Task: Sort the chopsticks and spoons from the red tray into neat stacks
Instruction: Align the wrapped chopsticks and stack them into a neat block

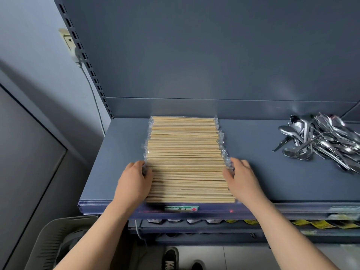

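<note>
A wide row of wrapped wooden chopsticks (185, 158) lies flat on the grey-blue shelf (263, 172), their lengths running left to right, from the back panel to the front lip. My left hand (134, 182) presses against the left ends of the nearer chopsticks, fingers curved along the side. On the opposite side my right hand (241, 180) presses against the right ends. A loose heap of metal spoons (321, 141) lies at the far right of the shelf, apart from both hands. No red tray is in view.
The shelf's back panel (214, 55) rises behind the chopsticks. A slotted upright (83, 55) and a wall socket with cable (72, 47) stand at the left. A grey slatted basket (58, 242) sits on the floor below left. Lower shelves with yellow packets (311, 224) lie underneath.
</note>
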Tool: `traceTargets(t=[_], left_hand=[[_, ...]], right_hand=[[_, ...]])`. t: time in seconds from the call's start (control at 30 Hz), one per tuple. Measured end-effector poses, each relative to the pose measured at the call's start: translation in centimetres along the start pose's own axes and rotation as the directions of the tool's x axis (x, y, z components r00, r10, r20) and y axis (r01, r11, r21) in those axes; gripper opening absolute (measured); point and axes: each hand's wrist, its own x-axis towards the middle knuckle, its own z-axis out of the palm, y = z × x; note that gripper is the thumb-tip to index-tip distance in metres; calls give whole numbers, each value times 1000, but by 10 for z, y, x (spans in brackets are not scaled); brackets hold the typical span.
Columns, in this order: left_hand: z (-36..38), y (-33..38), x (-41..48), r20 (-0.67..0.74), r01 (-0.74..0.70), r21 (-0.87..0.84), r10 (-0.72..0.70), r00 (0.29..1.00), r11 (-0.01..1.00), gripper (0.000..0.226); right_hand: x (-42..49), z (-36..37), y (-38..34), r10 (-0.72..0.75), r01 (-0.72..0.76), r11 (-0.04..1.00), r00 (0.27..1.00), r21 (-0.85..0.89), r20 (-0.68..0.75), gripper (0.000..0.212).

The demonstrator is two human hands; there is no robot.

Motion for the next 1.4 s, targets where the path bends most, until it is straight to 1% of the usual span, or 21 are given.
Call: traceTargets(t=[0.03, 0.1, 0.17, 0.23, 0.27, 0.33, 0.43, 0.5, 0.63, 0.7, 0.73, 0.83, 0.87, 0.9, 1.0, 1.07, 1.17, 1.23, 1.3, 1.37, 1.4], left_hand=[[2, 0, 1, 7, -3, -2, 3, 1000, 1000, 25], [2, 0, 4, -1, 23, 26, -23, 1000, 999, 19], [-2, 0, 11, -80, 13, 167, 1, 997, 986, 22], [-3, 7, 22, -139, -59, 284, 102, 985, 957, 36], [0, 12, 28, -116, -114, 309, 157, 981, 944, 46], [8, 24, 37, 36, -255, 377, 261, 965, 890, 65], [26, 27, 43, 240, -390, 444, 312, 919, 807, 74], [33, 22, 44, 269, -400, 435, 308, 913, 807, 75], [37, 16, 47, 250, -407, 433, 326, 912, 805, 76], [37, 16, 47, 243, -407, 412, 332, 911, 815, 77], [35, 17, 49, 219, -404, 385, 343, 914, 830, 75], [24, 24, 64, 42, -330, 188, 329, 944, 925, 60], [20, 26, 72, -10, -276, 94, 279, 960, 956, 57], [17, 28, 80, -25, -214, 22, 215, 976, 977, 57], [15, 30, 101, 86, -87, -19, 88, 992, 996, 63], [16, 30, 107, 140, -78, -39, 83, 987, 996, 60], [18, 30, 107, 139, -125, -40, 130, 982, 991, 48], [18, 29, 105, 137, -140, -45, 145, 980, 989, 44], [18, 28, 104, 138, -142, -52, 148, 979, 988, 44], [17, 28, 105, 144, -138, -52, 144, 979, 989, 46], [17, 28, 105, 149, -137, -46, 143, 979, 989, 47]], right_hand=[[2, 2, -2, -12, 12, 1000, 1000, 14, 24, 40], [7, 1, -4, 10, -8, 998, 1000, -67, 25, 45], [14, -2, -6, 41, -49, 983, 998, -174, -46, 59], [21, -2, -15, -32, 17, 980, 997, -198, -77, 66], [25, 0, -22, -107, 94, 972, 993, -214, -49, 68], [31, 10, -34, -236, 245, 928, 969, -281, 66, 71], [37, 27, -39, -261, 329, 872, 939, -364, 223, 76], [38, 35, -36, -248, 332, 858, 936, -392, 249, 78], [39, 39, -33, -240, 329, 856, 936, -399, 257, 80], [40, 38, -33, -249, 327, 880, 935, -344, 253, 81], [42, 36, -33, -255, 311, 908, 942, -282, 220, 79], [58, 23, -34, -209, 209, 976, 978, -65, 8, 63], [66, 18, -34, -160, 160, 987, 987, -12, -12, 61], [74, 13, -34, -113, 113, 994, 994, 14, 11, 61], [91, 7, -32, -57, 67, 996, 990, -66, 130, 66], [98, 9, -32, -53, 64, 996, 983, -57, 177, 65], [103, 16, -33, -63, 66, 998, 974, -7, 216, 63], [106, 19, -31, -97, 97, 995, 977, 14, 190, 58], [109, 19, -28, -121, 118, 992, 989, 37, 87, 50], [113, 17, -27, -120, 120, 993, 993, 17, 5, 44], [114, 17, -28, -118, 118, 993, 993, -12, 2, 43]])
